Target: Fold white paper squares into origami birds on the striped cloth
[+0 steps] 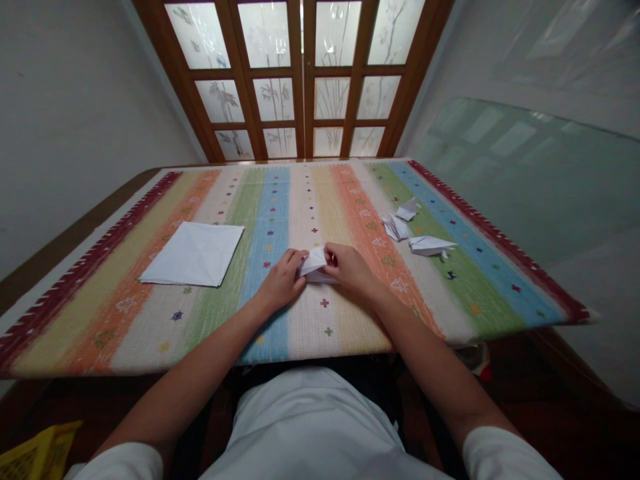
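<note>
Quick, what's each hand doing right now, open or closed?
Left hand: closed, holding the folded white paper at its left side.
Right hand: closed, holding the folded white paper at its right side.

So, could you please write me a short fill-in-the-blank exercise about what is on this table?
1. The left hand rests over the ____ stripe of the patterned cloth.
2. It and the right hand pinch a folded paper that is ____ in colour.
3. A flat square sheet lies to the ____ of the hands.
4. ____ folded paper pieces lie to the right of the hands.

Missing words: blue; white; left; three.
</note>
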Demonstrator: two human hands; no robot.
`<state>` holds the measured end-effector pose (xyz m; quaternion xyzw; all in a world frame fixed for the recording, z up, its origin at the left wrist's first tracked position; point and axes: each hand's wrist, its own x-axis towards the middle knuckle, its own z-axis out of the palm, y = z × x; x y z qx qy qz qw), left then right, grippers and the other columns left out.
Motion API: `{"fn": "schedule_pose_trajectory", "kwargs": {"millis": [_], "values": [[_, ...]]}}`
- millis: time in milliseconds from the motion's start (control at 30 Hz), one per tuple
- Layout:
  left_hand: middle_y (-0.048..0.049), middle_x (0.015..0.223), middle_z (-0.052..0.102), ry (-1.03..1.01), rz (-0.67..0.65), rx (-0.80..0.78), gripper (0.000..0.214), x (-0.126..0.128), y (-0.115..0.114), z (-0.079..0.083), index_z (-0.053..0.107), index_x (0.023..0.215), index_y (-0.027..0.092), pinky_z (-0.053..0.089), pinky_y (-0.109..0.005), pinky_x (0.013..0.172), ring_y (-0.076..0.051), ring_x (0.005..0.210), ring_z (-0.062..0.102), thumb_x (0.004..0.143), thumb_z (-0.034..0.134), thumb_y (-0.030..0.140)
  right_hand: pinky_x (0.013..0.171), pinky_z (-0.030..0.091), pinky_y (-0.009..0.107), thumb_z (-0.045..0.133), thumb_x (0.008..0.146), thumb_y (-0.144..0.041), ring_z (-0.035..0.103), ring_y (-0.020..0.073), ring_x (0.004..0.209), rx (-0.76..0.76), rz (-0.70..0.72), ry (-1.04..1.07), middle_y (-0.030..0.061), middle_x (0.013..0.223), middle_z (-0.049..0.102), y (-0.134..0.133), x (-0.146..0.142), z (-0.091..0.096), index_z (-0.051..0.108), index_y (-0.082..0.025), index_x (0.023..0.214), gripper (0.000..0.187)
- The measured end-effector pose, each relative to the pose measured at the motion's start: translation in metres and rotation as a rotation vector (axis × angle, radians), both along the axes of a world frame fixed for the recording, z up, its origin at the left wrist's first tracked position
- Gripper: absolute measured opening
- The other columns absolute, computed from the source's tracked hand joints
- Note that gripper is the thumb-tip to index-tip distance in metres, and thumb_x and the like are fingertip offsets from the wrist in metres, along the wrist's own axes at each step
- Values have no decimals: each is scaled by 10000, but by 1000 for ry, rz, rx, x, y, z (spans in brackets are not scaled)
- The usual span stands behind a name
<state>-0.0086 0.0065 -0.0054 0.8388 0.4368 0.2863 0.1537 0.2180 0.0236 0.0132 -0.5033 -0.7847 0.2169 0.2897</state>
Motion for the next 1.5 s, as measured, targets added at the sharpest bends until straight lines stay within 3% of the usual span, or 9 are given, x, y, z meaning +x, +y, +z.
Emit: {"fn": "schedule_pose_trajectory", "kwargs": {"millis": [133, 267, 467, 667, 800, 1000, 1133, 1267, 1500], "values": [[-120, 1283, 624, 12, 2, -11, 543, 0, -1, 1, 561, 1388, 179, 602, -393, 927, -213, 968, 682, 863, 628, 59, 687, 414, 287, 670, 788, -109, 553, 162, 715, 97, -145, 164, 19, 898, 654, 6, 0, -5, 609, -208, 995, 238], [-118, 1286, 622, 13, -18, -2, 541, 1, -3, 3, 569, 1374, 180, 602, -391, 939, -217, 983, 678, 851, 613, 48, 736, 494, 315, 680, 773, -81, 604, 174, 773, 127, -143, 245, 87, 1076, 714, 14, -1, -14, 682, -196, 1162, 405], [-125, 1300, 615, 21, -13, 19, 573, 3, -5, 6, 552, 1438, 184, 602, -417, 981, -256, 1078, 684, 877, 629, 95, 748, 492, 309, 741, 822, -137, 611, 172, 755, 89, -57, 257, 42, 920, 731, 15, -7, -18, 737, -203, 951, 145], [-132, 1236, 654, 14, 53, 88, 340, 3, -3, 3, 617, 1403, 183, 621, -396, 928, -249, 1078, 697, 1082, 545, 269, 725, 445, 292, 726, 778, -88, 581, 170, 743, 112, -7, 295, -3, 821, 680, 10, -15, -13, 689, -214, 919, 193], [-118, 1184, 680, 2, 86, 133, 318, 2, -1, 1, 689, 1348, 206, 623, -372, 900, -225, 1024, 702, 1133, 472, 296, 707, 416, 286, 715, 770, -83, 545, 161, 724, 110, 37, 284, -9, 807, 661, 8, -17, -12, 625, -222, 843, 181], [-109, 1131, 692, -20, 103, 152, 368, 1, -1, 1, 742, 1272, 210, 618, -370, 896, -211, 962, 703, 1157, 420, 347, 687, 375, 288, 751, 800, -126, 503, 155, 695, 76, 3, 259, -24, 746, 610, 9, -19, -12, 581, -221, 771, 197], [-109, 1124, 687, -33, 126, 145, 382, 1, -1, 2, 739, 1244, 198, 614, -362, 886, -212, 960, 711, 1157, 399, 346, 717, 387, 288, 727, 794, -67, 529, 162, 736, 98, 74, 201, -16, 772, 610, 9, -17, -12, 571, -216, 748, 220], [-116, 1149, 687, -41, 130, 121, 345, 2, -1, 2, 720, 1257, 183, 615, -379, 897, -219, 965, 714, 1141, 423, 318, 769, 424, 293, 677, 798, -3, 577, 177, 808, 121, 150, 135, 11, 855, 641, 7, -16, -11, 628, -213, 782, 217], [-125, 1196, 677, -33, 98, 90, 305, 1, -1, 3, 684, 1320, 176, 611, -400, 950, -238, 1029, 712, 1101, 514, 303, 806, 485, 306, 740, 833, -66, 622, 177, 819, 100, 199, 106, 33, 904, 706, 6, -12, -10, 753, -205, 897, 154]]}}
